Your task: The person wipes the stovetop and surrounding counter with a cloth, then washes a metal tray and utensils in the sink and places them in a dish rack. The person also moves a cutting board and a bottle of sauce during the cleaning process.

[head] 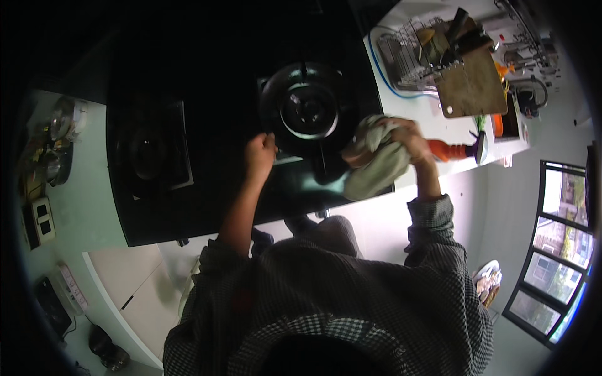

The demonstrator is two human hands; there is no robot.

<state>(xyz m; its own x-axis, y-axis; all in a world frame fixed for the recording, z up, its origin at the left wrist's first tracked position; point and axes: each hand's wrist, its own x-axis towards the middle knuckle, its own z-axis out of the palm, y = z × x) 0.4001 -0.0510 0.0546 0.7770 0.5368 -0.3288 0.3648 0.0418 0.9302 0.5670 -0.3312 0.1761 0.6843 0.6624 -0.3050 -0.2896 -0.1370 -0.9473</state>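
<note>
My right hand (413, 138) grips a bunched grey-green cloth (378, 164) over the right front corner of the black gas cooktop (221, 197). The cloth looks slightly blurred and hangs in loose folds. My left hand (261, 152), fingers curled, is at the near left corner of the right burner (309, 110). Whether those fingers pinch the burner's edge is hidden. A dark round pan support surrounds this burner, with a shiny ring at its middle. Just beyond my right hand, an orange-red spray bottle (449, 149) with a dark neck lies or leans on the white counter.
A second burner (148, 148) is at the cooktop's left. Right of the cooktop are a wire dish rack (407, 51), a wooden cutting board (472, 87) and a blue hose (390, 87). Pots (59, 162) and a power strip (70, 286) line the left counter (87, 207).
</note>
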